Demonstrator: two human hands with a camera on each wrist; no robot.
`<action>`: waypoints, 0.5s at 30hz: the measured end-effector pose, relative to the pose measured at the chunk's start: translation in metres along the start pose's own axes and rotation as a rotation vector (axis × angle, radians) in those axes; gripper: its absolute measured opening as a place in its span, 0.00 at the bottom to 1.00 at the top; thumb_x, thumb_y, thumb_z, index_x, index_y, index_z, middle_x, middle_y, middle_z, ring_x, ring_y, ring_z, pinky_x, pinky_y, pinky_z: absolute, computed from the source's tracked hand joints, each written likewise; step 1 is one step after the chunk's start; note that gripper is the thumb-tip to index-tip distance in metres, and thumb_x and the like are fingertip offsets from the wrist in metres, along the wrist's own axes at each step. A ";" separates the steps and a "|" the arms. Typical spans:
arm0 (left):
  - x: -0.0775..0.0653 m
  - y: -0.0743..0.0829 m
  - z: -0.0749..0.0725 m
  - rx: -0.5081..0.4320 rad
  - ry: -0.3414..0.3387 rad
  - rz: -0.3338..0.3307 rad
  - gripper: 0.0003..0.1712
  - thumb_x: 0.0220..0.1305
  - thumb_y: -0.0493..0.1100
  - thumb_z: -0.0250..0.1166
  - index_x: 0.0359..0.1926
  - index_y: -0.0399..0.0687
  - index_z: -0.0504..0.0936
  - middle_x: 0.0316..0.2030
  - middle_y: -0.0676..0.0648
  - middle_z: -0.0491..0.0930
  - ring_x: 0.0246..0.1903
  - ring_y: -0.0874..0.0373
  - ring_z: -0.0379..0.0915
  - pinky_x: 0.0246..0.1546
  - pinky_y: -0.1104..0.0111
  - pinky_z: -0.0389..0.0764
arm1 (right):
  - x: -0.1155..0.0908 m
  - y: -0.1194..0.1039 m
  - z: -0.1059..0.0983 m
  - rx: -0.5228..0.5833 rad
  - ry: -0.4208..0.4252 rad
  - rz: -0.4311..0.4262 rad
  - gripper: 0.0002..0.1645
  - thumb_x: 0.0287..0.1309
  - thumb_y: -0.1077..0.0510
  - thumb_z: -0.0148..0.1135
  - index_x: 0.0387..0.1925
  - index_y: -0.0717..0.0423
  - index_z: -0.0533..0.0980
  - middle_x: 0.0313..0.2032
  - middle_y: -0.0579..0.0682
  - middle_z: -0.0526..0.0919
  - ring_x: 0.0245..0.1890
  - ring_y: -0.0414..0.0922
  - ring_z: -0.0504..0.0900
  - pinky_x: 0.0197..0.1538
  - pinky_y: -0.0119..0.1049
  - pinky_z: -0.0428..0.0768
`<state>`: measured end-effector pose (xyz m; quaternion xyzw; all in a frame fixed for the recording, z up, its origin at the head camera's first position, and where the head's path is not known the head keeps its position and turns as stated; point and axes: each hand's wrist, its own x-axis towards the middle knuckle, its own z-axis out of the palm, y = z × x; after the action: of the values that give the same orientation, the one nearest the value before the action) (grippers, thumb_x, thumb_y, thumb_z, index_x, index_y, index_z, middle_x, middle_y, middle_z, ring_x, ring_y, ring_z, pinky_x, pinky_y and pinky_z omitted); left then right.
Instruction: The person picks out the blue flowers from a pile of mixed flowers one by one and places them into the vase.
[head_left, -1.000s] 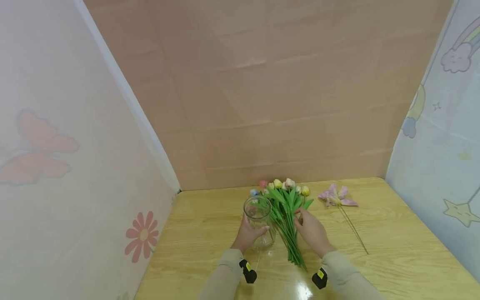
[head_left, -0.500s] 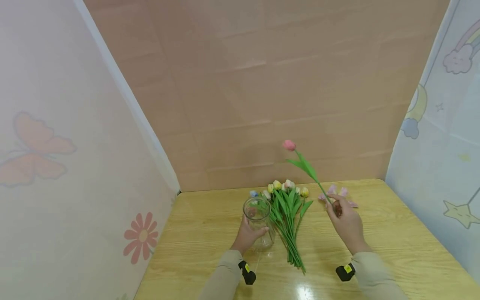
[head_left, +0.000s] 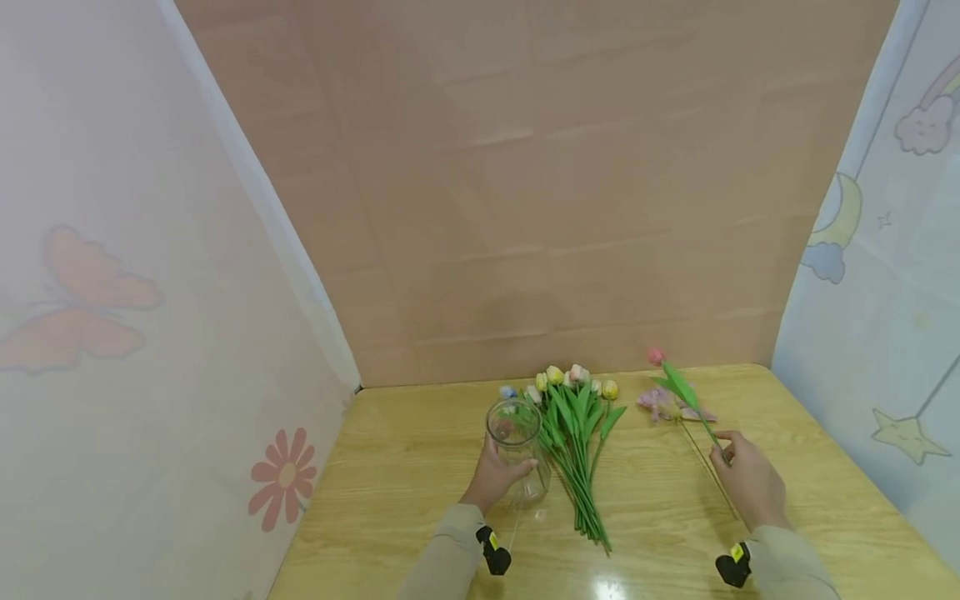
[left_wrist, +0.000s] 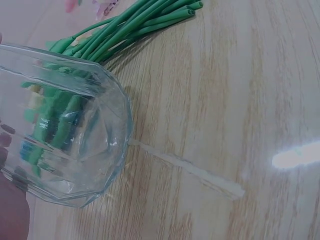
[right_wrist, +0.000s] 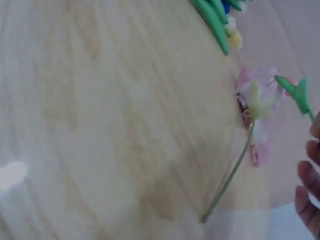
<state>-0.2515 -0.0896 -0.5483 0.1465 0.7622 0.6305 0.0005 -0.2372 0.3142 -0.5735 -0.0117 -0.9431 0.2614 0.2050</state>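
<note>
Seen from my remote post, a left hand (head_left: pixel 498 475) holds a glass jar (head_left: pixel 525 446) mouth up at lower centre, its fingers curled round the wall and the thumb across the near side, a grip I judge meant to steady it. At lower right, a right hand (head_left: pixel 752 482) pinches the stem of a pink tulip (head_left: pixel 681 387) low down between thumb and fingers, which I take to be a way of leaving leaf and blossom clear. The tulip tilts up and left over a pale purple flower (head_left: pixel 656 406), whose thin stem lies along the counter (head_left: pixel 405 467). Between the hands, a tulip bunch (head_left: pixel 573 442) lies with blooms pointing away and stem ends toward my view, an order that probably suits reaching for single stems. The counter shows yellowish wood grain and a bright glare (head_left: pixel 607 587) at the bottom edge; creased brown sheeting (head_left: pixel 487 208) backs it, flanked by a butterfly-printed panel (head_left: pixel 187 250) at left and a star-and-cloud panel (head_left: pixel 885 333) at right.
</note>
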 end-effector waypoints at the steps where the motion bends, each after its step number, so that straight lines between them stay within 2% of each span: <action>1: 0.000 0.000 0.000 0.001 -0.003 0.000 0.49 0.52 0.53 0.68 0.67 0.58 0.47 0.64 0.43 0.55 0.63 0.47 0.46 0.57 0.41 0.56 | -0.003 0.004 0.001 0.000 -0.038 0.026 0.19 0.64 0.52 0.49 0.51 0.61 0.68 0.28 0.52 0.77 0.09 0.41 0.63 0.09 0.38 0.64; 7: -0.001 0.003 0.001 0.012 -0.006 0.001 0.49 0.52 0.52 0.69 0.67 0.58 0.47 0.64 0.43 0.54 0.63 0.48 0.46 0.58 0.43 0.56 | -0.009 0.019 0.005 0.009 -0.198 0.123 0.19 0.64 0.55 0.46 0.50 0.65 0.66 0.29 0.56 0.78 0.12 0.43 0.66 0.11 0.39 0.67; 13: -0.001 0.002 -0.002 -0.004 0.008 -0.009 0.53 0.50 0.52 0.69 0.68 0.59 0.43 0.66 0.44 0.53 0.64 0.49 0.45 0.58 0.44 0.56 | -0.004 0.027 0.008 -0.011 -0.327 0.182 0.20 0.63 0.56 0.44 0.50 0.67 0.64 0.22 0.52 0.76 0.13 0.45 0.66 0.13 0.40 0.68; 15: -0.001 0.002 -0.004 -0.005 0.010 -0.019 0.54 0.50 0.52 0.70 0.69 0.59 0.42 0.66 0.45 0.52 0.64 0.49 0.44 0.58 0.44 0.57 | 0.000 0.027 0.008 -0.030 -0.374 0.190 0.21 0.62 0.56 0.44 0.50 0.69 0.65 0.24 0.55 0.77 0.17 0.47 0.69 0.16 0.42 0.70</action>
<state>-0.2507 -0.0939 -0.5459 0.1359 0.7620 0.6331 0.0031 -0.2427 0.3341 -0.5931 -0.0548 -0.9633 0.2629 0.0009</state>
